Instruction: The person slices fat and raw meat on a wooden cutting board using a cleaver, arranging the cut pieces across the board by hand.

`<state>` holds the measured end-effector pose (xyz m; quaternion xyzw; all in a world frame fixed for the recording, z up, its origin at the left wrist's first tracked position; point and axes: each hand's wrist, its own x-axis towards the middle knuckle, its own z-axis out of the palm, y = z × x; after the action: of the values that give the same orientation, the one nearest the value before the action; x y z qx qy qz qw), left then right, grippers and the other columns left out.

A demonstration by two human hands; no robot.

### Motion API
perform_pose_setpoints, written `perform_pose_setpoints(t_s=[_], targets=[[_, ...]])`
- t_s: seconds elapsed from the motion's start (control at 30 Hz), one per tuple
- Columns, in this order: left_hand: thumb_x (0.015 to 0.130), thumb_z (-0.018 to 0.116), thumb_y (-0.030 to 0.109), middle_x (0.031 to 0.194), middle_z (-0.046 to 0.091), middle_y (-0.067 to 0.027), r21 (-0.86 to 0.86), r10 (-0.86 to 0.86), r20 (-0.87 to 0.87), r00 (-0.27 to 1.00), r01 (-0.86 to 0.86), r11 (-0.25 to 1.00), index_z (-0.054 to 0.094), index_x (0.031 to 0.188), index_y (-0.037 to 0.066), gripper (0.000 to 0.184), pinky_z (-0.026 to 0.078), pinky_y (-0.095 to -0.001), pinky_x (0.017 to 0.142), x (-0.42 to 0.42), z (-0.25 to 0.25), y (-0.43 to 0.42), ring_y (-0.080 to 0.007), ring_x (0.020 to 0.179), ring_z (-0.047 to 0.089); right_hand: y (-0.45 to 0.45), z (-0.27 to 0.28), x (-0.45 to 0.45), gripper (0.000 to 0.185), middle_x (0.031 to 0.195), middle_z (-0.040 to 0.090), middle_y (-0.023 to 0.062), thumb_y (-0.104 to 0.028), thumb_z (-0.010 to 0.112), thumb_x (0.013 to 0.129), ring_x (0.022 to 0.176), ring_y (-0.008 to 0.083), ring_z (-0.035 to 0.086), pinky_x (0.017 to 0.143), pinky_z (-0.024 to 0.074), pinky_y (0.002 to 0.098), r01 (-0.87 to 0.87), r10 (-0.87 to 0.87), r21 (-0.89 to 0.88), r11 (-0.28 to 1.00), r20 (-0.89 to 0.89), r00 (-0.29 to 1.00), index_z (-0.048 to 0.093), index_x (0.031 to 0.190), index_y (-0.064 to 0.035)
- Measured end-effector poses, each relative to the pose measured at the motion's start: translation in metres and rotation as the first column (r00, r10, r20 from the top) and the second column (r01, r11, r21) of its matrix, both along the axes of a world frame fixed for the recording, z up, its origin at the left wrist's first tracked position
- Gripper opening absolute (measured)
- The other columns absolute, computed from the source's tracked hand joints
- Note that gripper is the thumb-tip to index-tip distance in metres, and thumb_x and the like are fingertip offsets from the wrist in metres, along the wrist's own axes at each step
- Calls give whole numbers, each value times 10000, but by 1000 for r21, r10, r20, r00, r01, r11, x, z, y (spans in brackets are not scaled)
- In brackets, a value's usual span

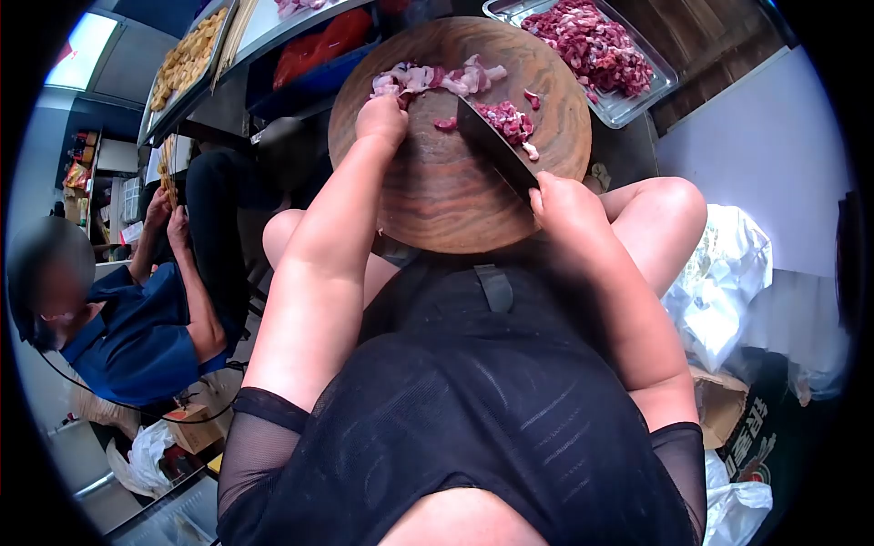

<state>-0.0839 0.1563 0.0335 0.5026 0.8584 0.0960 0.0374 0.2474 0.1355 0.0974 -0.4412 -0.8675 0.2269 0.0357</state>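
A thick round wooden chopping block [455, 205] stands in front of me. My left hand [382, 120] is closed on the left end of a strip of pale pink meat [442, 80] near the block's far left part. In my right hand [557, 202], fingers wrapped round its handle, is a broad dark cleaver [494, 146]. Its blade slants up and left across the block, and its tip is close to the strip. Just right of the blade lies a small heap of cut red meat [506, 120], with a few loose bits around it.
A clear tray [672, 80] heaped with cut meat is beyond the block at the right. At the left, a person in blue [146, 328] holds skewers [167, 173]. A tray of yellowish pieces [189, 56] is at the upper left. White plastic bags [719, 282] lie at the right.
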Motion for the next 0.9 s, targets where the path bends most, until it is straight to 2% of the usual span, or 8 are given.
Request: perform_pose_setpoints(t_s=[0.13,0.37,0.47,0.63,0.8,0.83,0.87,0.9], targets=[[832,630,191,979,720,-151,68,-107,86,991,101,993,777,940,132,192,544,-410,846,7,27,-23,-324,909,695,2,3,1,212,852,680,202,-213,508,945,847,397,661,758,524,514,2,-2,-3,1000,-15,1000,603,919,-26],[916,659,99,854,717,-59,222,-126,565,816,-3,975,717,965,-12,135,549,-259,697,38,66,-73,-134,762,688,9,-2,3,228,868,677,211,-224,508,947,869,402,654,777,516,516,-9,8,-18,1000,-31,999,607,916,-21],[932,634,127,1026,706,-158,140,-139,990,24,-247,959,643,1057,-19,192,604,-370,822,54,62,-93,-226,894,712,10,-5,3,230,880,677,217,-226,509,944,880,405,652,790,512,518,-17,17,-14,1000,-21,1000,612,927,-21],[912,633,111,954,712,-146,-55,6,986,-164,-293,955,627,1040,-21,184,612,-348,758,68,17,-122,-245,877,712,8,-7,5,239,888,678,229,-227,509,943,880,412,653,792,512,519,-7,6,-18,1000,-12,1000,616,942,-13],[921,610,136,935,705,-145,-131,246,892,380,-303,944,654,1080,16,204,590,-366,718,47,-4,-141,-274,824,708,7,-11,6,255,889,679,235,-232,504,947,878,419,654,792,513,515,4,-4,7,1000,-32,999,614,961,-2],[921,610,136,935,705,-145,-130,247,894,373,-311,941,654,1080,16,204,590,-366,718,46,-5,-146,-274,824,708,7,-10,5,255,889,679,235,-232,504,947,878,419,654,792,513,515,-6,6,10,1000,-28,1000,614,961,-2],[890,624,111,908,698,-138,116,106,615,782,-223,968,668,1024,27,164,575,-374,740,46,-6,-150,-285,819,695,6,-8,5,257,892,679,236,-236,504,948,882,419,654,797,512,514,-5,5,1,1000,-28,1000,613,963,-3],[859,639,86,881,692,-131,284,-20,160,987,-27,958,682,968,38,127,560,-381,762,46,-5,-155,-296,815,681,6,-7,4,260,895,680,237,-239,504,948,885,418,654,802,512,513,-3,3,-8,1000,-28,1000,612,965,-4]])
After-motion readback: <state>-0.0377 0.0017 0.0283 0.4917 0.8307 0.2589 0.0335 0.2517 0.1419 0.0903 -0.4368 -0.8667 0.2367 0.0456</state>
